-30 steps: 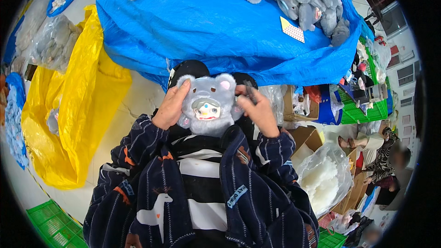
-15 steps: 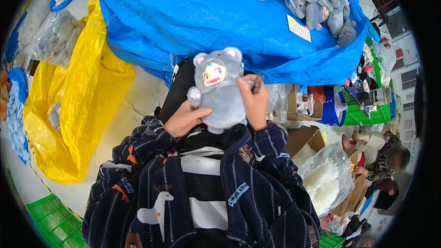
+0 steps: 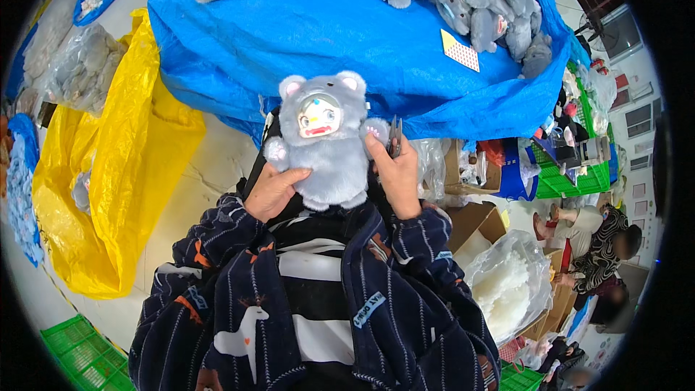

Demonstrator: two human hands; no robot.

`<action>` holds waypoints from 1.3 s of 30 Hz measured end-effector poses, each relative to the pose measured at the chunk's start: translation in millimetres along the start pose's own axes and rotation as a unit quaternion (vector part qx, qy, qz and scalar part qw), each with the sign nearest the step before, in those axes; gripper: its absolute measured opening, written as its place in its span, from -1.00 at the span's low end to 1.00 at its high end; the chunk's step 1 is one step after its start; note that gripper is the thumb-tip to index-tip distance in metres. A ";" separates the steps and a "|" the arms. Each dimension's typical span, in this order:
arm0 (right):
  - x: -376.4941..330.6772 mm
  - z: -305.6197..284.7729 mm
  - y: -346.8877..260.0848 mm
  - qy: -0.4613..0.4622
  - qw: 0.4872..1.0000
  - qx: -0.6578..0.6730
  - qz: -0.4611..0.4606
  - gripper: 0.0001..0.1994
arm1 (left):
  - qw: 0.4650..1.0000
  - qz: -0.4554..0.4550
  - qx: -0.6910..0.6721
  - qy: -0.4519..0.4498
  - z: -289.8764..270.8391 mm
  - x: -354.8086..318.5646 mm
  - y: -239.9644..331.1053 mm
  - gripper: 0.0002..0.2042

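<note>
A grey plush bear toy (image 3: 329,166) with pink inner ears and a glossy doll face stands upright over my lap, its front toward me. Closed on its lower left side is my left hand (image 3: 271,192), thumb across the fur of the belly. My right hand (image 3: 397,177) pinches the raised right paw between thumb and fingers. The same hand also keeps hold of small metal thread snips (image 3: 395,136), with their two points sticking up beside the paw. Their lower part is hidden in my fingers.
Ahead lies a blue plastic sheet (image 3: 289,43) with several grey plush toys (image 3: 474,0) and a patterned card (image 3: 460,51). A yellow sheet (image 3: 108,195) is at the left. To the right are a cardboard box (image 3: 478,224), a bag of white stuffing (image 3: 507,286) and a seated person (image 3: 604,246).
The toy has shifted left and turned more squarely toward me. My right hand has taken hold of its right paw, and the snips, blurred before, now point up.
</note>
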State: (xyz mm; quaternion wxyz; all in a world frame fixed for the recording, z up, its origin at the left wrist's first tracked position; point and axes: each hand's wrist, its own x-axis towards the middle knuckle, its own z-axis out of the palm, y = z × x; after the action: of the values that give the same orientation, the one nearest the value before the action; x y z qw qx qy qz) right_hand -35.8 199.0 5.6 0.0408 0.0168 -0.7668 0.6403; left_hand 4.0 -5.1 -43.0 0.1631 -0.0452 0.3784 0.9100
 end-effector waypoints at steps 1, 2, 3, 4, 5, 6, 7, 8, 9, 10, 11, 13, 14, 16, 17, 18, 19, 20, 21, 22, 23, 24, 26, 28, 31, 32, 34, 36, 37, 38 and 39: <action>2.1 1.9 2.9 0.020 0.999 -0.030 0.004 -0.72 | 1.000 0.002 0.007 -0.004 2.3 -1.7 2.9 -0.53; 4.3 1.6 5.5 0.039 0.997 -0.060 0.007 -0.72 | 1.000 0.006 0.013 -0.008 4.0 -2.3 4.4 -0.52; 9.4 7.1 9.6 0.047 0.996 -0.082 0.010 -0.72 | 1.000 0.017 -0.002 -0.012 0.9 -2.1 4.1 -0.53; 19.6 11.9 19.1 0.074 0.990 0.078 0.087 -0.69 | 1.000 0.026 -0.002 -0.003 1.1 0.2 2.9 -0.53; 20.6 8.2 21.9 0.059 0.977 0.154 0.132 -0.68 | 0.999 0.036 -0.003 0.005 -0.9 1.2 2.0 -0.54; 22.6 -4.2 27.9 0.028 0.979 0.148 0.134 -0.67 | 1.000 0.008 -0.006 -0.003 -9.0 3.5 0.1 -0.53; 21.5 -10.6 25.3 0.001 0.981 0.140 0.136 -0.66 | 0.999 0.033 -0.027 0.018 -2.0 3.1 1.3 -0.59; 17.7 -9.4 21.8 -0.018 0.986 0.064 0.151 -0.65 | 0.998 0.047 -0.027 0.022 -1.2 3.9 5.3 -0.58; 9.5 -3.9 3.5 -0.037 0.985 -0.014 0.166 -0.62 | 0.998 0.058 -0.028 0.027 -1.3 2.3 7.3 -0.57; -0.6 -2.2 -5.5 -0.107 0.982 -0.067 0.143 -0.54 | 0.998 0.058 -0.028 0.028 -0.7 2.1 7.1 -0.56; -5.0 2.6 2.7 -0.172 0.975 -0.127 0.069 -0.53 | 0.998 0.058 -0.027 0.030 -0.7 2.1 7.2 -0.56; -8.5 16.7 0.5 -0.140 0.987 -0.076 0.018 -0.62 | 0.998 0.058 -0.018 0.034 2.9 -0.2 12.5 -0.56; -8.9 17.3 6.1 -0.126 0.988 -0.088 -0.006 -0.64 | 0.998 0.056 -0.012 0.034 8.2 -1.2 14.5 -0.57; -5.4 19.4 17.8 -0.099 0.986 -0.118 -0.062 -0.69 | 0.996 0.080 0.001 0.043 6.5 5.0 11.7 -0.60; -8.0 19.1 18.8 -0.127 0.979 -0.151 -0.055 -0.68 | 0.993 0.095 0.021 0.065 -1.0 7.6 8.0 -0.62; -12.1 18.4 17.2 -0.157 0.969 -0.182 -0.047 -0.68 | 0.989 0.109 0.042 0.090 -7.7 8.6 6.6 -0.63; -13.9 18.7 13.5 -0.187 0.958 -0.213 -0.040 -0.67 | 0.984 0.123 0.062 0.115 -14.0 8.3 6.4 -0.64; -12.2 11.6 3.8 -0.252 0.908 -0.326 -0.073 -0.66 | 0.980 0.136 0.100 0.108 -21.5 8.3 9.3 -0.66; -10.5 10.2 -9.5 -0.226 0.913 -0.322 -0.112 -0.66 | 0.978 0.143 0.116 0.103 -22.1 9.4 12.8 -0.66; -10.4 9.4 -20.7 -0.203 0.916 -0.312 -0.149 -0.66 | 0.974 0.147 0.136 0.102 -19.3 5.5 17.9 -0.66; -9.6 8.6 -31.8 -0.178 0.918 -0.301 -0.185 -0.66 | 0.971 0.150 0.156 0.101 -15.8 1.9 23.8 -0.66; -7.0 8.0 -43.8 -0.171 0.917 -0.285 -0.221 -0.61 | 0.959 0.179 0.207 0.068 -11.7 0.7 29.1 -0.66; -2.6 13.8 -47.9 -0.149 0.897 -0.321 -0.265 -0.55 | 0.963 0.127 0.236 0.041 -15.1 -5.1 31.9 -0.67; 3.5 20.6 -37.0 -0.122 0.873 -0.351 -0.316 -0.56 | 0.969 0.084 0.233 0.024 -12.9 -8.4 32.1 -0.70; 5.6 23.1 -22.9 -0.116 0.855 -0.373 -0.341 -0.58 | 0.985 0.022 0.167 0.024 -10.7 -10.5 28.6 -0.73; 3.3 23.9 -22.5 -0.117 0.860 -0.367 -0.335 -0.59 | 0.987 0.013 0.158 0.019 -10.0 -9.9 28.0 -0.73; 1.9 23.7 -19.3 -0.113 0.856 -0.364 -0.350 -0.58 | 0.990 -0.003 0.142 0.007 -9.2 -9.4 26.8 -0.74; 0.5 23.7 -19.7 -0.112 0.868 -0.347 -0.337 -0.59 | 0.990 -0.009 0.144 0.000 -10.0 -9.0 25.7 -0.74; 0.0 24.1 -19.9 -0.112 0.874 -0.338 -0.330 -0.59 | 0.989 -0.011 0.145 -0.003 -9.8 -8.9 25.2 -0.74; 0.0 24.6 -19.2 -0.111 0.877 -0.335 -0.326 -0.60 | 0.990 -0.016 0.142 -0.002 -8.5 -9.1 25.2 -0.74; 0.2 25.3 -18.1 -0.110 0.879 -0.333 -0.322 -0.60 | 0.990 -0.022 0.139 -0.001 -6.4 -9.7 25.8 -0.75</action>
State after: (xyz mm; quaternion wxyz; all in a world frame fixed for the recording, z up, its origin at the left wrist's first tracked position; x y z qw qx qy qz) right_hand -35.7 170.9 18.9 0.1632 0.3191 -0.8865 0.2927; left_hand 4.4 -29.2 -28.1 0.1877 -0.0293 0.5004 0.8447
